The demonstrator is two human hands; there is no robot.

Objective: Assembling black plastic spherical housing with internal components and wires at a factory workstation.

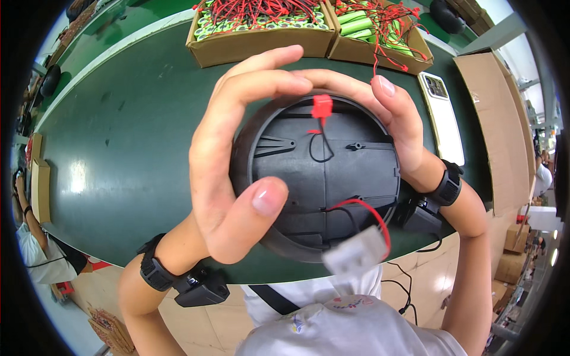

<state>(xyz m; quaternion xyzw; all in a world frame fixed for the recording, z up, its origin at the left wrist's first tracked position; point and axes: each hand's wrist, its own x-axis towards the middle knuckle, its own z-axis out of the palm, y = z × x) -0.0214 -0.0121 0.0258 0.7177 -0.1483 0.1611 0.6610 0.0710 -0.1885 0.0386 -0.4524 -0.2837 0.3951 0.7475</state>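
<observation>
A round black plastic housing (356, 169) is held up above the near part of the green table, its hollow inside facing me. My left hand (217, 154) wraps its left side, with the thumb over the near-left rim and the fingers curved around the far side. Its right side and far rim are gripped by my right hand (407, 121). At the far rim a small red connector (322, 105) sits on a looped black wire. Over the near rim hangs a pale grey connector (355, 251), blurred, on red and black wires.
Green battery packs with red leads fill a left cardboard box (261, 50) and a right cardboard box (380, 53) at the far edge of the green table (119, 154). A white phone (444, 127) lies right, beside a large carton (493, 130). Another person (44, 255) is far left.
</observation>
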